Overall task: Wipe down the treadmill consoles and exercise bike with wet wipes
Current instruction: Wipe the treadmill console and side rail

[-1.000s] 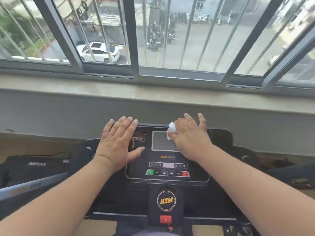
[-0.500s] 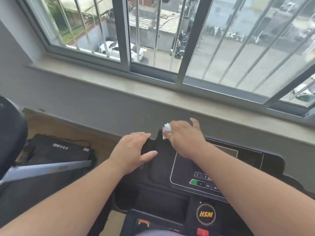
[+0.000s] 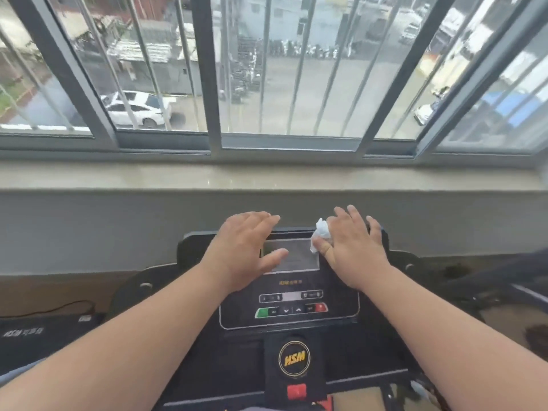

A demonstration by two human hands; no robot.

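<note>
Ahead, a barred window (image 3: 267,69) and its sill (image 3: 267,176) are seen at the far side, with a black console (image 3: 296,318) set near, below them. The left hand (image 3: 246,250) is laid flat on the console's far left, fingers straight and together. The right hand (image 3: 353,247) is pressed on the far right, a crumpled white wipe (image 3: 321,234) pinched under its thumb at the screen's (image 3: 296,256) right edge.

"HSM" in yellow, round badge (image 3: 294,357), treadmill console (image 3: 341,318)
</note>
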